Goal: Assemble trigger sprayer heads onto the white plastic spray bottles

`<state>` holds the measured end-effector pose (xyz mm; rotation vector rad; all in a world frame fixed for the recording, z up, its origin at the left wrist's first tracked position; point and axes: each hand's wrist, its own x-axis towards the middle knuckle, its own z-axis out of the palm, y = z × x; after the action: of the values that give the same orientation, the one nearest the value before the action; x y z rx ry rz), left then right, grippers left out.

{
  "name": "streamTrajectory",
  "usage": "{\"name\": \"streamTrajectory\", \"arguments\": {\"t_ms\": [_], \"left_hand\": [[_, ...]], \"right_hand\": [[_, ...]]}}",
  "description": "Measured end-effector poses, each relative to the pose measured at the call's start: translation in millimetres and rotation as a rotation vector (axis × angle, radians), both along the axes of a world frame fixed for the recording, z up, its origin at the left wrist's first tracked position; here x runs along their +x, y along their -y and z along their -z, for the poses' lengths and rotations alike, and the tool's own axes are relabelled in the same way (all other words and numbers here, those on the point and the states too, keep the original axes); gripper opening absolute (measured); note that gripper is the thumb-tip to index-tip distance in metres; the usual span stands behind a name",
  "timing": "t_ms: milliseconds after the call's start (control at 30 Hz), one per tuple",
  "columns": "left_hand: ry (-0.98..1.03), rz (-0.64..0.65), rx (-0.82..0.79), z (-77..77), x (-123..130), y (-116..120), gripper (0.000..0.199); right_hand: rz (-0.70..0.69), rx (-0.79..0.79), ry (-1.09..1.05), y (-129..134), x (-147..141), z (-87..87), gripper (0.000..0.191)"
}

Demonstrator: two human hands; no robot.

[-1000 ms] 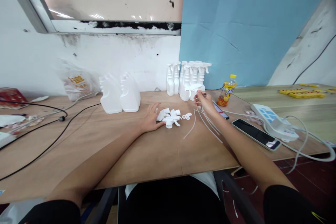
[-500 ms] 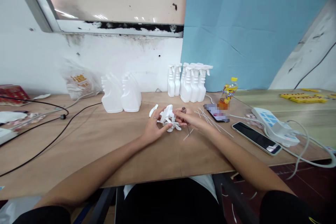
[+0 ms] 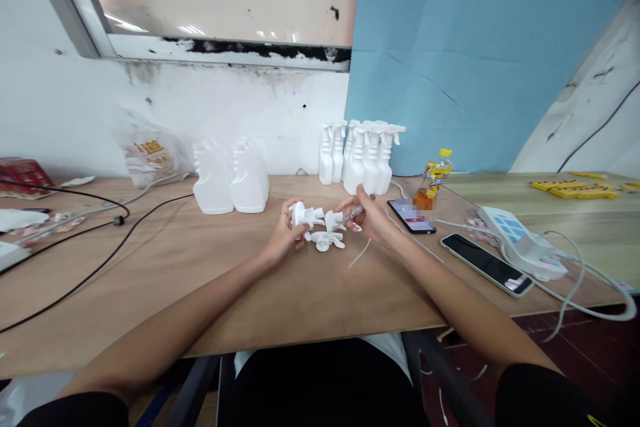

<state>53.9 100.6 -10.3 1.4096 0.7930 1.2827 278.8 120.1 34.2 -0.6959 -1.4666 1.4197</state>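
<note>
White spray trigger heads lie bunched between my two hands. My left hand [image 3: 284, 235] is closed around one trigger head [image 3: 306, 215] on the left of the bunch. Another trigger head [image 3: 326, 241] rests on the table just in front. A third white piece [image 3: 334, 220] sits close to the fingers of my right hand [image 3: 373, 219]. That hand grips a thin, pen-like tool [image 3: 355, 213], tilted with its lower end toward the white pieces; its exact kind is too small to tell.
Behind stand white bottles without tops [image 3: 250, 180] and several finished spray bottles [image 3: 367, 160]. To the right are thin white tubes [image 3: 415, 240], a lit phone [image 3: 407, 215], a drink bottle [image 3: 434, 180], a dark phone [image 3: 487, 263] and a power strip [image 3: 523, 240]. Black cables [image 3: 100, 280] cross the left side.
My hands have moved apart, and the white trigger heads have spread out. The tool in my right hand has swung from near upright to a slant, its tip toward the trigger heads.
</note>
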Motion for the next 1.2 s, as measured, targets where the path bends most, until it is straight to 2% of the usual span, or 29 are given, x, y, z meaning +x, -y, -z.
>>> {"name": "streamTrajectory", "arguments": {"t_ms": [133, 300, 433, 500, 600, 700, 800, 1000, 1067, 1200], "left_hand": [[-0.069, -0.029, -0.075, 0.6, -2.0, 0.4, 0.064], [-0.157, -0.08, -0.028, -1.1, -4.1, 1.6, 0.061], [-0.159, -0.11, -0.053, -3.2, -3.5, 0.2, 0.06], [-0.16, -0.142, -0.044, -4.0, -2.5, -0.7, 0.06], [-0.179, -0.168, 0.015, -4.4, -1.2, -0.9, 0.06], [-0.206, -0.144, 0.033, -4.8, -1.7, 0.3, 0.058], [-0.223, -0.106, 0.009, -6.2, -3.5, 2.0, 0.058], [-0.188, -0.001, -0.026, -6.0, 0.0, 5.7, 0.062], [-0.163, 0.072, -0.054, -4.6, 2.6, 6.9, 0.062], [-0.171, 0.215, -0.12, -4.4, 4.4, 9.8, 0.062]], "right_hand": [[-0.045, 0.159, -0.01, 4.4, 0.0, 1.0, 0.04], [-0.012, 0.34, 0.239, 11.5, -2.9, 4.5, 0.026], [0.114, 0.71, 0.355, 16.5, -9.3, 9.9, 0.016], [0.121, 0.89, 0.39, 17.7, -12.7, 15.1, 0.015], [0.152, 1.004, 0.417, 18.2, -16.4, 24.1, 0.013], [0.209, 0.916, 0.417, 19.1, -17.0, 27.6, 0.02], [0.166, 0.786, 0.418, 20.2, -14.7, 22.9, 0.025], [0.121, 0.904, 0.546, 21.3, -11.1, 8.4, 0.028], [0.081, 0.746, 0.481, 20.5, -10.0, 7.2, 0.03], [-0.024, 0.301, 0.249, 14.9, -7.8, 11.1, 0.032]]}}
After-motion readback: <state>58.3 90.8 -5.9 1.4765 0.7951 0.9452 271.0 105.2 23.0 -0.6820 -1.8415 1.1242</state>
